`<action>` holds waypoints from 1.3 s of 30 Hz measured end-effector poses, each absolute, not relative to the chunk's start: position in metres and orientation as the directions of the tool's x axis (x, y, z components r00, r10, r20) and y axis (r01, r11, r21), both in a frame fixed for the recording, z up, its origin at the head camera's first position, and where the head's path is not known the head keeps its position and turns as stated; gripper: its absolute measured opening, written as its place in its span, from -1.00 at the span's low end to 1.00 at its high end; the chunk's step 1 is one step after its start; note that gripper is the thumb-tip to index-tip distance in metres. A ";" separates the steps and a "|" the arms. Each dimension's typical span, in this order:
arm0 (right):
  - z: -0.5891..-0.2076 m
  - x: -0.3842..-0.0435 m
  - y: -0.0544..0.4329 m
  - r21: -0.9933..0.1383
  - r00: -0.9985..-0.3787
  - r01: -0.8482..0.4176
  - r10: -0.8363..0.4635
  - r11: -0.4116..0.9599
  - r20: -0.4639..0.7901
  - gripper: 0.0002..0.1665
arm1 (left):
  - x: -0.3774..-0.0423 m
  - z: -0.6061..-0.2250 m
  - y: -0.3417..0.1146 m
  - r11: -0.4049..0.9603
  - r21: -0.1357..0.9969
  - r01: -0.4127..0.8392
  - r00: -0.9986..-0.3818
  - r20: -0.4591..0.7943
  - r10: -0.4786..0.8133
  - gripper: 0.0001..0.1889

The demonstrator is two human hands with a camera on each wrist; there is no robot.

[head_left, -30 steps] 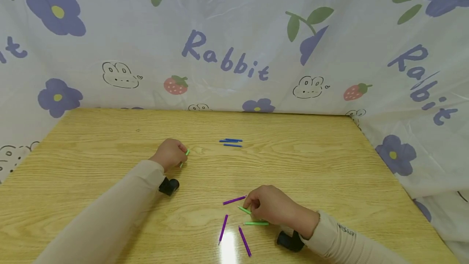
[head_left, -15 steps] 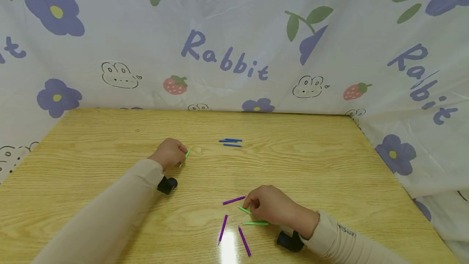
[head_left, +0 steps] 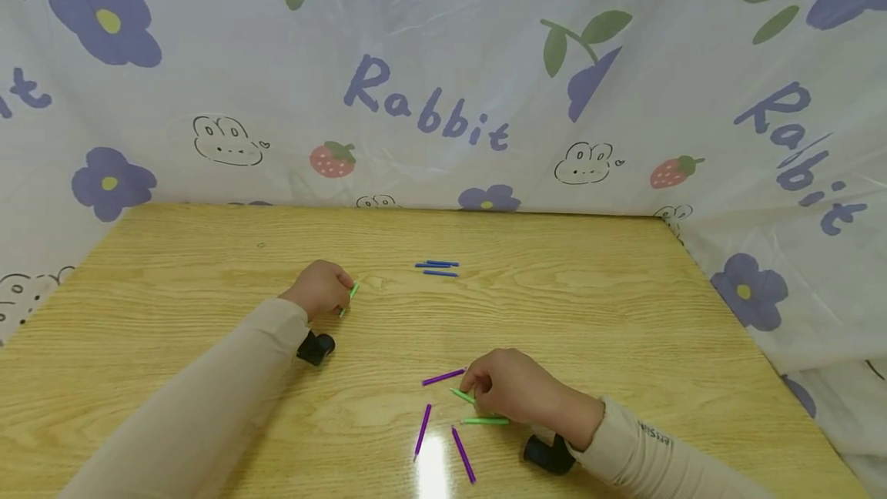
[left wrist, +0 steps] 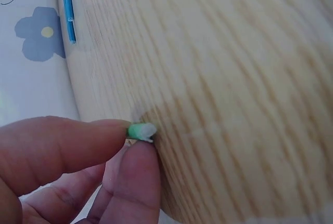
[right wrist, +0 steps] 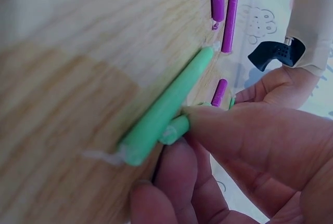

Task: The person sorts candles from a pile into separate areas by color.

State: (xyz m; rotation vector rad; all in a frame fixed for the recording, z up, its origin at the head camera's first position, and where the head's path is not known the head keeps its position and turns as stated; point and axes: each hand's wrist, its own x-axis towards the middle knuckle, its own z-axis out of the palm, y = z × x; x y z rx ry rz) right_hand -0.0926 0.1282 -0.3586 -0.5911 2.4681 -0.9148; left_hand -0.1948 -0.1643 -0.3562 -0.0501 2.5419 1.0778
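My left hand point(head_left: 321, 289) pinches a thin green candle point(head_left: 354, 291) between thumb and finger, low over the left part of the wooden table. In the left wrist view the end of that candle point(left wrist: 139, 131) pokes out past the fingertips. My right hand point(head_left: 516, 385) pinches another green candle point(right wrist: 176, 129) at the front of the table. Right beside those fingers lies a third green candle point(head_left: 485, 421), with a whitish wick at its end. Around the right hand lie purple candles: one behind point(head_left: 443, 377), one at left point(head_left: 423, 432) and one in front point(head_left: 463, 454).
Several blue candles point(head_left: 440, 273) lie close together near the back middle of the wooden table point(head_left: 589, 291). A white printed cloth point(head_left: 430, 37) hangs along the table's back and sides. Black wrist devices point(head_left: 316, 348) sit under both forearms.
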 end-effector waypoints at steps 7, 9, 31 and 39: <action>-0.358 -0.093 0.129 -0.691 -0.805 -0.233 -0.534 0.684 -0.257 -0.72 | -0.193 -0.354 -0.164 0.692 0.696 -0.193 -0.926 -0.362 0.106 -0.63; -0.358 -0.093 0.129 -0.695 -0.800 -0.233 -0.540 0.680 -0.260 -0.73 | -0.193 -0.355 -0.164 0.689 0.697 -0.198 -0.926 -0.364 0.103 -0.63; -0.348 -0.105 0.130 -0.705 -0.753 -0.330 -0.626 0.628 -0.205 -0.68 | -0.193 -0.358 -0.167 0.663 0.723 -0.193 -0.926 -0.357 0.119 -0.64; -0.340 -0.120 0.124 -0.723 -0.775 -0.312 -0.605 0.616 -0.180 -0.73 | -0.193 -0.359 -0.167 0.654 0.730 -0.198 -0.927 -0.356 0.116 -0.66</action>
